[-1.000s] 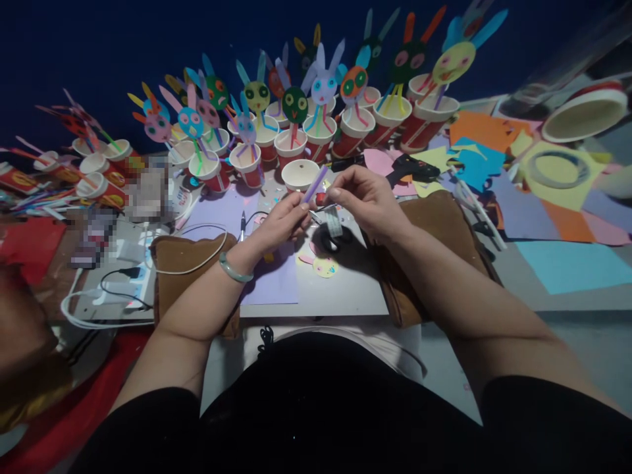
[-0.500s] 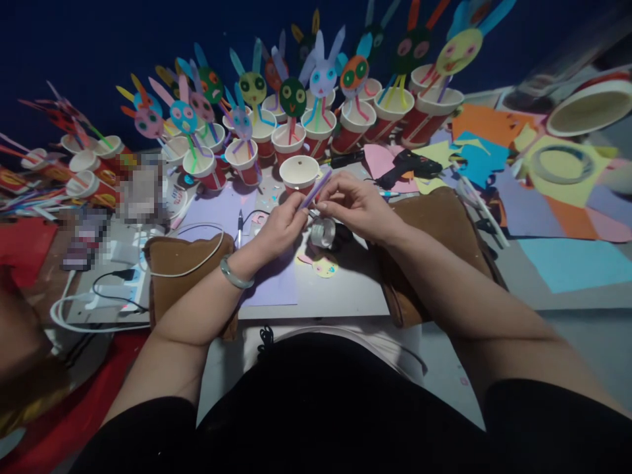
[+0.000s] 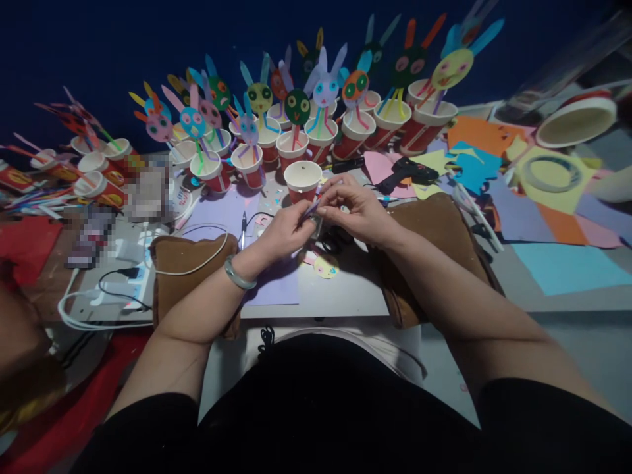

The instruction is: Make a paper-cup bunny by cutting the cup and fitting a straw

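My left hand [image 3: 289, 227], with a bangle on its wrist, is closed around a thin purple straw [image 3: 311, 209], mostly covered by my fingers. From the other side my right hand [image 3: 358, 209] pinches at the same straw, fingertips bent inward. Just beyond them stands a red-and-white paper cup [image 3: 303, 178] with a small dark hole or spot inside. Below my hands lie a yellow paper rabbit face [image 3: 326, 266] and black-handled scissors [image 3: 334, 242]. A small shiny clear roll or jar [image 3: 316, 227] is half hidden behind my left fingers.
Several paper cups with rabbit-faced straw figures, such as a yellow one [image 3: 451, 69], line the back. Brown cushions [image 3: 195, 283] [image 3: 434, 257] lie under my forearms. A black glue gun [image 3: 409, 171], coloured paper [image 3: 573, 266] and a tape roll [image 3: 550, 172] are right; a power strip [image 3: 141, 283] is left.
Both hands have come closer together and the straw has tipped down, now mostly covered. My left hand hides more of the clear roll or jar. The view has shifted slightly.
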`<state>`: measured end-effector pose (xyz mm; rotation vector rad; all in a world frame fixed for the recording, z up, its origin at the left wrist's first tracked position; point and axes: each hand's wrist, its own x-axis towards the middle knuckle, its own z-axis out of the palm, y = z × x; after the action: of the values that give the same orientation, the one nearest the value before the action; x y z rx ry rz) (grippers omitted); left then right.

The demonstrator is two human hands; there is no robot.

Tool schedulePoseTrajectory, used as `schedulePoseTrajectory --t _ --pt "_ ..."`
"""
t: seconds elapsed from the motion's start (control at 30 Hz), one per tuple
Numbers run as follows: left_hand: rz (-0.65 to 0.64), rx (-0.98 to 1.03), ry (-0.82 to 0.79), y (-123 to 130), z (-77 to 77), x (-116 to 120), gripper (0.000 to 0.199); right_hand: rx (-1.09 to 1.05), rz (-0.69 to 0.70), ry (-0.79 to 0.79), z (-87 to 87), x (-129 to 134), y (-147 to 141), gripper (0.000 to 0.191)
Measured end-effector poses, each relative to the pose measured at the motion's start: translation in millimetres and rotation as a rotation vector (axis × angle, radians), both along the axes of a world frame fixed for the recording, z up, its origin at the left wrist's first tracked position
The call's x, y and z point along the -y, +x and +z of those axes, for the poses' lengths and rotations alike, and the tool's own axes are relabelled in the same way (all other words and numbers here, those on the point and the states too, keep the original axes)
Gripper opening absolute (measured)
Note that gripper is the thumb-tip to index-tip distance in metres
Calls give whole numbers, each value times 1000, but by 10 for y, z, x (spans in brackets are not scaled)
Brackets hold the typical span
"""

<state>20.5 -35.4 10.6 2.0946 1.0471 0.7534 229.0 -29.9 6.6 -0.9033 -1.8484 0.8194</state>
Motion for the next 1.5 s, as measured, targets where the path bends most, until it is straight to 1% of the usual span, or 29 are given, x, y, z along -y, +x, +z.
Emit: schedulePoseTrajectory --t 0.13,0.27,0.4,0.6,0.77,0.87,1.0,1.2,1.33,1.5 --pt "-21 -59 60 -12 19 10 10 124 -31 91 27 29 24 19" --pt "-20 -146 141 -23 9 21 16 190 -25 154 29 40 34 13" --pt "-2 -244 187 -30 -2 34 22 228 -29 192 5 33 39 13" --pt "-5 -327 205 -60 37 50 32 272 -44 233 -42 36 33 13" --pt "41 -402 287 -67 2 57 36 323 -78 289 -57 54 10 9" --pt "73 -446 313 -54 -8 72 37 355 -85 292 -46 75 -4 12" --pt "83 -507 294 -32 23 99 38 390 -100 254 -24 104 -16 13" --pt "71 -503 296 -30 21 98 41 398 -101 216 -32 112 -10 10" --pt "88 -525 320 -29 10 99 40 410 -129 231 -55 114 -12 14" --pt "95 -592 372 -22 18 111 43 468 -153 284 -54 134 -26 11"
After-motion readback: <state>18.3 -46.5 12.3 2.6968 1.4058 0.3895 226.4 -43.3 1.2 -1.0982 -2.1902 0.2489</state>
